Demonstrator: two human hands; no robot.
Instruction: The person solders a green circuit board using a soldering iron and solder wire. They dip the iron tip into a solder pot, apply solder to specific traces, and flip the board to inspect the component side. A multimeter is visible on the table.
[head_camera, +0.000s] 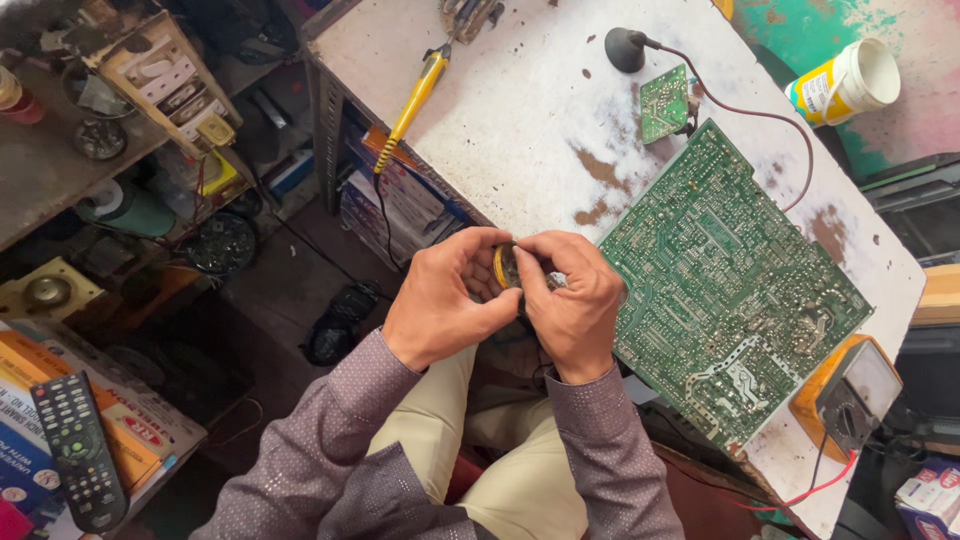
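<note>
Both hands meet over the near edge of a worn white workbench (520, 110). My left hand (445, 300) and my right hand (570, 300) together grip a small round yellow-rimmed object (503, 266), perhaps a tin or a solder reel; the fingers hide most of it. A large green circuit board (725, 285) lies solder side up just right of my right hand. A smaller green board (664, 103) lies beyond it, wired to a black round part (624, 48).
A yellow-handled soldering iron (415, 100) lies at the bench's left edge. An orange multimeter (850, 395) sits at the right end, a white cup (845, 82) behind. A remote control (80, 450) lies on boxes at lower left. Cluttered shelves stand at upper left.
</note>
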